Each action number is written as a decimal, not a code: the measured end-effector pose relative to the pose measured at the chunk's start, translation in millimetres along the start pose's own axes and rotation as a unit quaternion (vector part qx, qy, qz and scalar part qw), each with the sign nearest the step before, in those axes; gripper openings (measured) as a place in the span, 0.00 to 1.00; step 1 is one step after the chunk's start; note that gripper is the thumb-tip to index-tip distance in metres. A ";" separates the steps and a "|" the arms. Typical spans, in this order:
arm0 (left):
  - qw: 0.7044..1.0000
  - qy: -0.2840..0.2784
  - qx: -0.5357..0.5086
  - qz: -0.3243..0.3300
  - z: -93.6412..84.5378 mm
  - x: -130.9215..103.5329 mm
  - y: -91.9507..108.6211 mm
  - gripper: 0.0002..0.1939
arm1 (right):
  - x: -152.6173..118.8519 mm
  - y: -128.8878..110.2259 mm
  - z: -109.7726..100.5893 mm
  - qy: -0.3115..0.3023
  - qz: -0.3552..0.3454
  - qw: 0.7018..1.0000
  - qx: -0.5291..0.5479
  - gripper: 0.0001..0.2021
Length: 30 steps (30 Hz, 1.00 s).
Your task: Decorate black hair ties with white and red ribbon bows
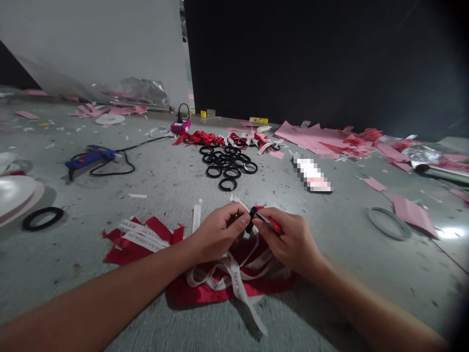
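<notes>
My left hand is closed, its thumb and forefinger pinching a black ring seen nearly edge-on. My right hand is closed beside it, fingertips close to the ring. A slim red and black item shows between its fingers, mostly hidden, its kind unclear. White printed ribbon runs down from the hands and loops over red fabric on the floor. More red ribbon pieces, with white printed strips across them, lie left of my left hand.
Several black rings are piled ahead, with red and white bows behind. A blue glue gun with its cord lies left, near a loose black ring. Right are a phone, a grey ring and pink paper.
</notes>
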<state>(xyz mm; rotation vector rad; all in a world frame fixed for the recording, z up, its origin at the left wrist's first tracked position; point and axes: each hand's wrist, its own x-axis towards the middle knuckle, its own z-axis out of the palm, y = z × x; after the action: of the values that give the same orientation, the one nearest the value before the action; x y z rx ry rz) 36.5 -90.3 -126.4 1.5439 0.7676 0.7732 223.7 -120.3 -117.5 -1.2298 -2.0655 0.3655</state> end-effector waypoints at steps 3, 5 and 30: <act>0.999 -0.013 -0.042 -0.019 -0.2 -0.3 -0.9 0.13 | -0.6 2.9 -1.3 -0.007 0.004 1.000 -0.007 0.08; 0.997 -0.016 -0.066 -0.032 -0.8 -0.1 -1.3 0.12 | -0.9 3.5 -1.3 -0.009 0.007 1.000 -0.018 0.08; 0.995 -0.002 -0.068 -0.072 -1.4 3.0 4.9 0.06 | 4.8 -0.4 -4.2 -0.049 0.001 0.996 -0.072 0.09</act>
<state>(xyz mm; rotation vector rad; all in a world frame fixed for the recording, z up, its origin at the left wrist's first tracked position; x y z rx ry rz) 37.3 -87.5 -121.2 1.3527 0.7988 0.7005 224.8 -116.9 -112.2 -1.3225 -2.2071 0.2868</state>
